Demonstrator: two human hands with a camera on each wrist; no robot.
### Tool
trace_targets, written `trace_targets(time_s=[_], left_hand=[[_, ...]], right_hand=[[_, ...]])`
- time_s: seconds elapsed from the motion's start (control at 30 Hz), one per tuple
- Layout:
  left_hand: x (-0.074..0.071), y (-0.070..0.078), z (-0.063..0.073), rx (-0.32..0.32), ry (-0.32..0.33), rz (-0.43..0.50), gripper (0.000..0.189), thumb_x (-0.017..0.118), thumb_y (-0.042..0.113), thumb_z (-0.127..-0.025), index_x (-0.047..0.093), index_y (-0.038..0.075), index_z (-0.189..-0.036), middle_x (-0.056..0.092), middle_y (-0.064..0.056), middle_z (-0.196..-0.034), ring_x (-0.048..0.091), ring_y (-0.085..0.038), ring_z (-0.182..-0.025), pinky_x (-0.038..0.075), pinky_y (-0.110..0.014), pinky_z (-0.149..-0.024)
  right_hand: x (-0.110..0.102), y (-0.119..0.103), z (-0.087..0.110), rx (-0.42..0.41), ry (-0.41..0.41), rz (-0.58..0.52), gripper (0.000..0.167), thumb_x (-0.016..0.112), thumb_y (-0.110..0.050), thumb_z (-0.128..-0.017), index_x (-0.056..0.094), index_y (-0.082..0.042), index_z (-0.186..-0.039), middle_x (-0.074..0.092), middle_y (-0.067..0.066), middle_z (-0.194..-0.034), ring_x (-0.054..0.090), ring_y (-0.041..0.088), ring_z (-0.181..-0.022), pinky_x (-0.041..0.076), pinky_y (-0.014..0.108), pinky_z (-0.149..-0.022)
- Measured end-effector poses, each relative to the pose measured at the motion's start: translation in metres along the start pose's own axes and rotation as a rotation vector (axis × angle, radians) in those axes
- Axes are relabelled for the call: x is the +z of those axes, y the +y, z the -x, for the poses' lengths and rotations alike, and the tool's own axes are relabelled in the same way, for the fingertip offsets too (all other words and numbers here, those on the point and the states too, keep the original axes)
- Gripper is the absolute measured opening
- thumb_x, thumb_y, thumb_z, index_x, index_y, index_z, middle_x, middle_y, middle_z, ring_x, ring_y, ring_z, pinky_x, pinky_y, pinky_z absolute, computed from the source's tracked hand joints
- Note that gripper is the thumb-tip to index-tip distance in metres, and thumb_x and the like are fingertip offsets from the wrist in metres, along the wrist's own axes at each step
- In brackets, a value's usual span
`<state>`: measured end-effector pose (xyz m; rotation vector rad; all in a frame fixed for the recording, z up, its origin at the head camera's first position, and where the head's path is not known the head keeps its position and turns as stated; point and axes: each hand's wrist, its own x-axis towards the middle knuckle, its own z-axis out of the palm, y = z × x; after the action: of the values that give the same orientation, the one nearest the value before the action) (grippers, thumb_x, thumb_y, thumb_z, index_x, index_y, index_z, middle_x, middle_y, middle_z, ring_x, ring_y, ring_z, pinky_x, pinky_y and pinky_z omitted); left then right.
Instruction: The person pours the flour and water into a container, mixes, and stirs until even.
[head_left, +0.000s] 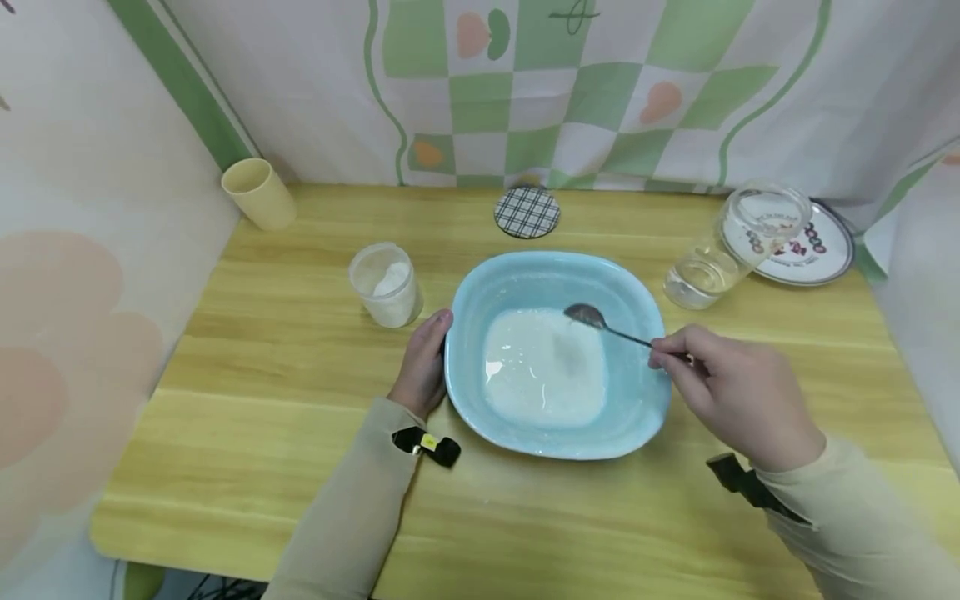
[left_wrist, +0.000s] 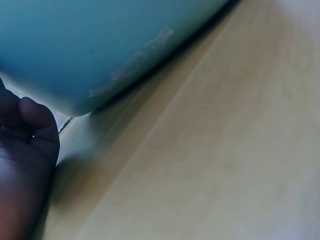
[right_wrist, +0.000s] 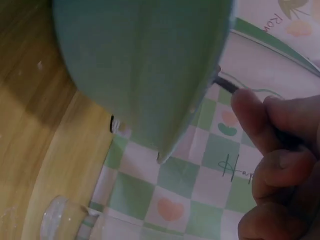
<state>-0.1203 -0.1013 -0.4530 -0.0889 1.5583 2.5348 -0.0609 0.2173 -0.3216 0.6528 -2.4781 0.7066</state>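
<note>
A light-blue bowl (head_left: 551, 443) stands on the wooden table with milky white liquid (head_left: 536, 375) in its bottom. My right hand (head_left: 738, 396) pinches the handle of a metal spoon (head_left: 587, 315) between thumb and fingers. The spoon's head is over the liquid, towards the far right part of the bowl. At the bowl's left side, my left hand (head_left: 423, 365) holds the rim, thumb near the top edge. Curled fingers (left_wrist: 37, 117) show by the bowl's underside in the left wrist view. A clear tub (head_left: 392, 292) of white powder is just beyond that hand.
Behind the bowl lies a round checked coaster (head_left: 527, 212). A clear glass jug (head_left: 701, 275) with some liquid stands right of it, partly before a patterned plate (head_left: 813, 258). A yellow cup (head_left: 260, 196) occupies the back left corner. A printed curtain (head_left: 547, 100) borders the table's back.
</note>
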Motion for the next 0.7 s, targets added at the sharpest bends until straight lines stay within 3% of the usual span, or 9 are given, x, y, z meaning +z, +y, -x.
trace_targets(time_s=[0.03, 0.07, 0.1, 0.2, 0.3, 0.43, 0.6, 0.7], left_hand=[[0.000, -0.001, 0.000, -0.002, -0.002, -0.002, 0.026, 0.049, 0.030, -0.104, 0.066, 0.011, -0.098, 0.063, -0.002, -0.089, 0.059, -0.012, -0.077, 0.053, -0.025, -0.068], [0.000, -0.001, 0.000, -0.005, -0.001, -0.006, 0.026, 0.050, 0.031, -0.104, 0.066, 0.011, -0.099, 0.063, -0.002, -0.090, 0.060, -0.012, -0.078, 0.053, -0.025, -0.069], [0.000, -0.002, 0.000, -0.005, 0.002, -0.008, 0.026, 0.050, 0.031, -0.103, 0.066, 0.011, -0.099, 0.063, -0.002, -0.091, 0.060, -0.012, -0.078, 0.053, -0.025, -0.070], [-0.001, -0.003, 0.000, -0.003, 0.005, -0.014, 0.027, 0.051, 0.034, -0.103, 0.066, 0.011, -0.101, 0.063, -0.002, -0.092, 0.060, -0.012, -0.079, 0.053, -0.025, -0.070], [-0.002, -0.002, 0.000, 0.002, 0.009, -0.016, 0.027, 0.051, 0.032, -0.103, 0.066, 0.010, -0.102, 0.063, -0.003, -0.091, 0.060, -0.012, -0.078, 0.053, -0.025, -0.069], [-0.002, -0.002, -0.001, -0.003, 0.003, -0.024, 0.030, 0.050, 0.032, -0.103, 0.065, 0.006, -0.106, 0.064, -0.003, -0.093, 0.061, -0.012, -0.080, 0.054, -0.025, -0.071], [-0.003, -0.002, 0.000, -0.010, 0.016, -0.037, 0.038, 0.050, 0.034, -0.103, 0.063, 0.001, -0.116, 0.065, -0.004, -0.098, 0.062, -0.012, -0.084, 0.054, -0.026, -0.074], [-0.003, -0.002, 0.000, -0.008, 0.020, -0.030, 0.036, 0.050, 0.034, -0.103, 0.064, 0.002, -0.115, 0.065, -0.003, -0.099, 0.062, -0.012, -0.085, 0.054, -0.026, -0.075]], right_hand=[[0.000, 0.003, 0.003, 0.000, -0.102, 0.019, 0.005, 0.073, -0.015, -0.089, 0.071, -0.011, -0.087, 0.073, -0.001, -0.075, 0.039, -0.006, -0.053, 0.033, 0.015, -0.045], [0.001, 0.005, 0.006, 0.024, -0.135, 0.006, 0.009, 0.075, -0.007, -0.084, 0.071, -0.013, -0.088, 0.073, -0.003, -0.075, 0.037, -0.006, -0.052, 0.031, 0.015, -0.044], [0.002, 0.007, 0.009, 0.045, -0.148, -0.014, 0.020, 0.077, 0.002, -0.078, 0.072, -0.013, -0.090, 0.073, -0.003, -0.077, 0.038, -0.005, -0.052, 0.032, 0.016, -0.045], [0.004, 0.009, 0.012, 0.112, -0.161, -0.104, 0.024, 0.077, 0.007, -0.078, 0.072, -0.012, -0.092, 0.073, -0.006, -0.078, 0.042, -0.005, -0.054, 0.033, 0.013, -0.047], [0.007, 0.011, 0.013, 0.192, -0.168, -0.241, 0.024, 0.073, 0.012, -0.082, 0.071, -0.009, -0.094, 0.073, -0.004, -0.079, 0.056, -0.005, -0.061, 0.041, 0.010, -0.052], [0.009, 0.013, 0.017, 0.344, -0.209, -0.379, 0.018, 0.067, 0.010, -0.089, 0.069, -0.006, -0.097, 0.074, -0.002, -0.081, 0.068, 0.004, -0.070, 0.048, 0.014, -0.056], [0.007, 0.014, 0.020, 0.518, -0.271, -0.480, 0.007, 0.062, -0.004, -0.099, 0.067, -0.006, -0.101, 0.074, 0.001, -0.084, 0.053, 0.013, -0.055, 0.041, 0.027, -0.047], [0.008, 0.014, 0.021, 0.570, -0.274, -0.541, 0.008, 0.060, -0.007, -0.100, 0.066, -0.004, -0.103, 0.074, 0.003, -0.085, 0.043, 0.017, -0.050, 0.035, 0.033, -0.043]])
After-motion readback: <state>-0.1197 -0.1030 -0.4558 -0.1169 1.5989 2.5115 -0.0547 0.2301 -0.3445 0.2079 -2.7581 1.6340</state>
